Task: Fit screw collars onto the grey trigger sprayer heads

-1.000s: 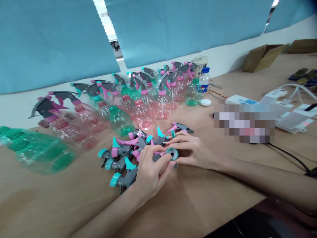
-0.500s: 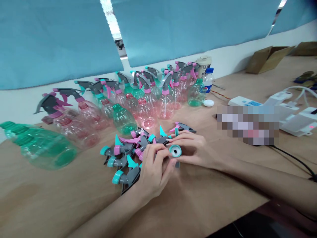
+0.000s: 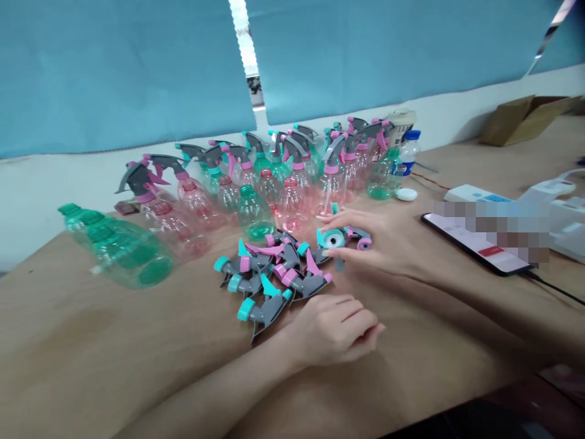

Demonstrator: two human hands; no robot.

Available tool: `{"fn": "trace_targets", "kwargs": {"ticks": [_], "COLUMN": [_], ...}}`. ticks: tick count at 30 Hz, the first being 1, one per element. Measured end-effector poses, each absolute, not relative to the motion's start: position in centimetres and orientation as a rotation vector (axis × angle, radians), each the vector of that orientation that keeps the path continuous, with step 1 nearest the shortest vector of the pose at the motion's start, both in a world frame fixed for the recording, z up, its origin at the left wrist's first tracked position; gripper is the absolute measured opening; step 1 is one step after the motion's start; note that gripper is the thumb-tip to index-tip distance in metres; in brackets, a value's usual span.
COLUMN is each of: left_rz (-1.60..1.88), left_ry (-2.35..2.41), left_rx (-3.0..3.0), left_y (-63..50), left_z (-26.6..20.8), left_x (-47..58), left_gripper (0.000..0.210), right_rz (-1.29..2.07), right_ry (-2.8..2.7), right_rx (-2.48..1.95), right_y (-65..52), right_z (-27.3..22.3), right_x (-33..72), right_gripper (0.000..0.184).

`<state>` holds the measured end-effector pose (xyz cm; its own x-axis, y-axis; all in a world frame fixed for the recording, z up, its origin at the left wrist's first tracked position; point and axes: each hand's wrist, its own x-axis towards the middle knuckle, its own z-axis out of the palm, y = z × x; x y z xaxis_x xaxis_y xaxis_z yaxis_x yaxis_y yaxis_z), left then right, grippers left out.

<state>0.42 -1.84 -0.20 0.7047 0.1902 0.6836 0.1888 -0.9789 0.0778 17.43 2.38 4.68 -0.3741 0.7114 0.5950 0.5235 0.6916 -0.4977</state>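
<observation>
My right hand [image 3: 372,241] grips a trigger spray head [image 3: 333,239] between thumb and fingers. Its teal collar faces me, showing a white inside with a dark hole. Closer to me, my left hand [image 3: 340,329] is closed, fingers curled under; whatever they may hold is hidden. Left of my hands lies a pile of loose spray heads [image 3: 258,311], grey with teal or pink collars and triggers. Another with a pink collar [image 3: 364,244] lies partly behind my right hand. Beyond the pile stands an open-necked green bottle [image 3: 256,216] beside an uncapped pink bottle [image 3: 292,204].
Several pink and green bottles, many wearing spray heads [image 3: 331,155], crowd the back. Green bottles [image 3: 132,253] lean or lie at left. A Pepsi bottle [image 3: 409,152], a cup [image 3: 402,125], a phone [image 3: 475,244] on a cable, a power strip [image 3: 475,195] and a cardboard box [image 3: 516,125] are right.
My left hand has come away from the teal-collared spray head, moving toward me and curling closed. My right hand still holds the head. The view has shifted left.
</observation>
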Motion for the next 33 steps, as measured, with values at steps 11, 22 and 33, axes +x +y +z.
{"fn": "trace_targets", "kwargs": {"ticks": [11, 22, 33], "left_rz": [1.067, 0.806, 0.82], "left_ry": [0.382, 0.698, 0.716], "left_rx": [2.941, 2.928, 2.88], "left_y": [-1.8, -1.3, -1.3], "left_z": [-0.4, 0.0, 0.0], "left_x": [0.5, 0.5, 0.5], "left_gripper": [0.025, 0.013, 0.012], "right_rz": [0.229, 0.17, 0.178], "right_ry": [-2.452, -2.424, -2.637], "right_rx": [-0.786, -1.172, -1.23], "right_y": [5.2, 5.4, 4.6], "right_z": [4.9, 5.6, 2.0], "right_x": [8.5, 18.1, 25.2], "right_gripper": [0.046, 0.032, 0.056]}}
